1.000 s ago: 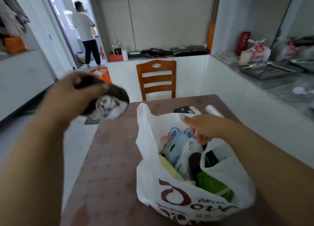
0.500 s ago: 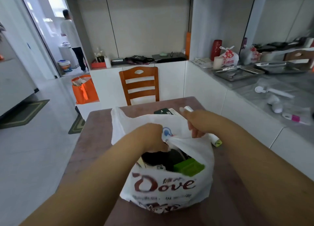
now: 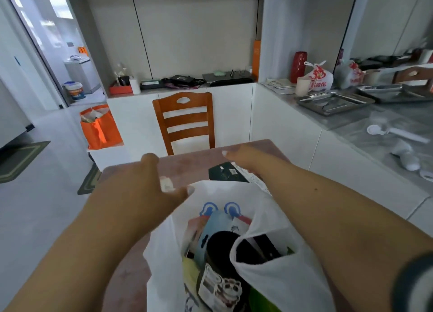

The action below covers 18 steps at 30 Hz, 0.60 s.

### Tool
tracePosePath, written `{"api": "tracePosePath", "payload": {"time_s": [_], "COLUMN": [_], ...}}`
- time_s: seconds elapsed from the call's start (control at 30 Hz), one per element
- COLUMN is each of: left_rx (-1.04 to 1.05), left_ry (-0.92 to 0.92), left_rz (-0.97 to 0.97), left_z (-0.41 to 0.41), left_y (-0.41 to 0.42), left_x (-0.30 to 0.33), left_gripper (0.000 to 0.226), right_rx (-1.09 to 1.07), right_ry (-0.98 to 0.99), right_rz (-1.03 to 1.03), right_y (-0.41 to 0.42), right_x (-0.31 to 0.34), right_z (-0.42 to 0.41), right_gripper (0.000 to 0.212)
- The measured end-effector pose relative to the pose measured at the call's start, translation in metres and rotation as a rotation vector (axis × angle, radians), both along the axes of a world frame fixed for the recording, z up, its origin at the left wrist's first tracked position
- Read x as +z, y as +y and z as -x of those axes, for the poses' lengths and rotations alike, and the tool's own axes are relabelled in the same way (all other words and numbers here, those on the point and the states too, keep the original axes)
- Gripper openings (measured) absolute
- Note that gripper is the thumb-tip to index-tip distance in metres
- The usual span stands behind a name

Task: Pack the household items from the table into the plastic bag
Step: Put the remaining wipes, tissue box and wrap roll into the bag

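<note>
**White plastic bag stuffed full, both hands out over the counter**

White plastic bag (image 3: 269, 286) sits at the near edge of the pinkish counter (image 3: 187, 164), mouth gaping, and it's pretty packed. A black pouch with a little cartoon animal label (image 3: 222, 274) lies on top, with a light blue packet (image 3: 218, 227) behind it and something green (image 3: 264, 300) poking out at the near right side.

The left hand (image 3: 150, 190) hovers just left of the bag's far rim, fingers spread and loose, holding nothing. The right hand (image 3: 243, 157) reaches further out, past the bag, fingers straight-ish, right over a dark green box (image 3: 222, 173) still lying on the counter beyond the bag. Can't tell if it's actually touching the box.

A wooden chair (image 3: 185, 122) stands at the far end of the counter, and an orange tote bag (image 3: 100, 129) sits on a low white stand off to the far left. Metal trays (image 3: 332, 103) lie on the grey worktop to the right.
</note>
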<state>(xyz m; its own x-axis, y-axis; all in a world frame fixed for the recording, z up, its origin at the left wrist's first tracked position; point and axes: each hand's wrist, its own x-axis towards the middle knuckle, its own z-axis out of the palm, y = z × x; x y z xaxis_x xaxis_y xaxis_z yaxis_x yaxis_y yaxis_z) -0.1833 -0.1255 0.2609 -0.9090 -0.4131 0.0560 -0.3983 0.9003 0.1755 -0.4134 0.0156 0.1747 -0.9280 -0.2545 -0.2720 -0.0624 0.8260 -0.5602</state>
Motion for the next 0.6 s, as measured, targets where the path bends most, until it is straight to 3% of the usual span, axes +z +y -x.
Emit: {"api": "tracePosePath", "payload": {"time_s": [0.13, 0.23, 0.33, 0.47, 0.6], "left_rx": [0.007, -0.045, -0.045, -0.018, -0.011], "left_ry": [0.027, 0.058, 0.116, 0.185, 0.249], "left_rz": [-0.085, -0.314, -0.529, -0.636, -0.73], "left_z": [0.003, 0.005, 0.007, 0.008, 0.008], "left_y": [-0.008, -0.009, -0.01, -0.008, -0.008], "left_x": [-0.011, -0.011, -0.014, -0.018, -0.018], "left_gripper": [0.075, 0.049, 0.032, 0.021, 0.012], "right_rx": [0.04, -0.007, -0.034, -0.065, -0.063], "right_ry": [-0.024, -0.061, 0.031, 0.017, 0.032], "right_rz": [-0.088, -0.225, -0.329, -0.303, -0.249], "right_y": [-0.02, -0.027, -0.03, -0.03, -0.028], "right_x": [-0.045, -0.071, -0.092, -0.114, -0.119], "right_z": [0.023, 0.029, 0.029, 0.03, 0.026], "right_gripper": [0.06, 0.074, 0.085, 0.114, 0.111]}}
